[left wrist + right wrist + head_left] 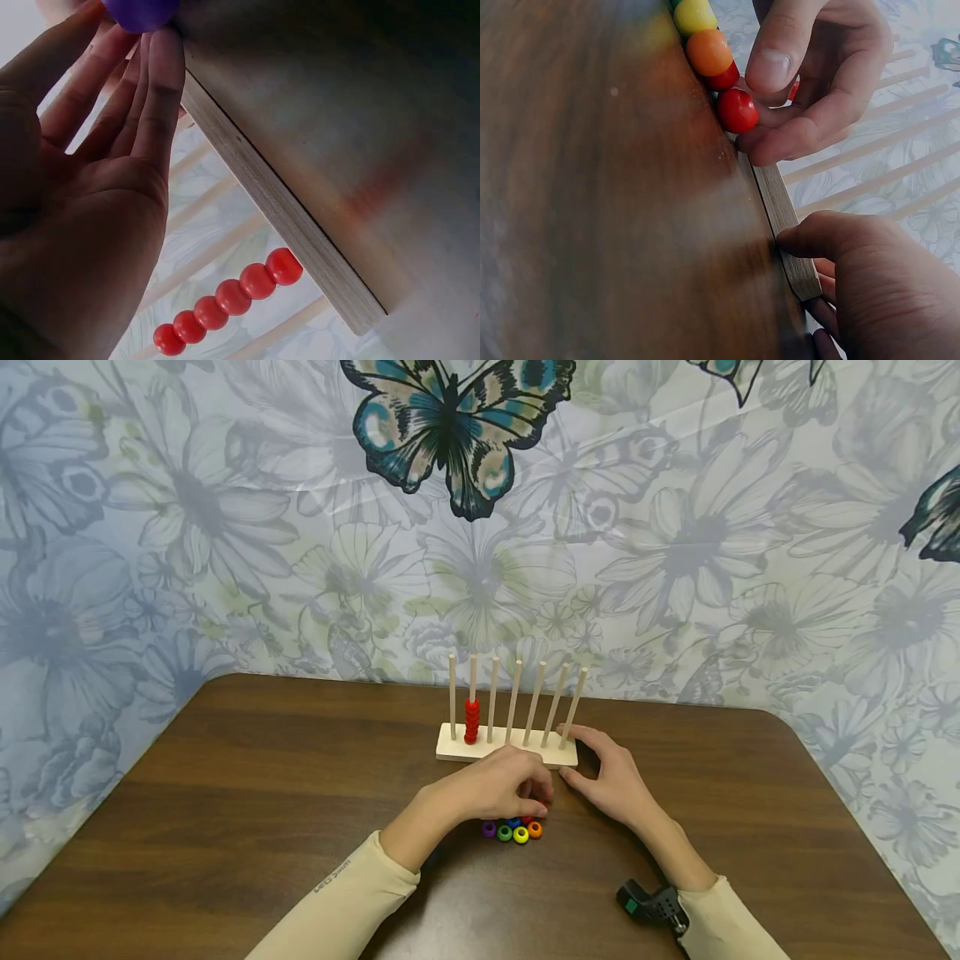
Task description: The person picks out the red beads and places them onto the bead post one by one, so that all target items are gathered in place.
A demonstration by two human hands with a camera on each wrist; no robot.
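Note:
A pale wooden peg stand (507, 750) with several upright pegs stands on the table. Red beads (472, 722) are stacked on its second peg from the left; the left wrist view shows the red stack (233, 297) too. My right hand (611, 777) grips the stand's right end, thumb at the front edge and fingers behind. Loose beads, among them a green bead (505, 833), a yellow bead (521, 835) and an orange bead (709, 52), lie before the stand. My left hand (498, 783) reaches over them, thumb and fingers apart beside a red bead (736, 111). A purple bead (141, 11) shows beyond its fingertips.
The brown wooden table (285, 802) extends on both sides of the stand. Behind it hangs a floral and butterfly-patterned backdrop (330, 568). A black wrist device (654, 906) is on the right forearm.

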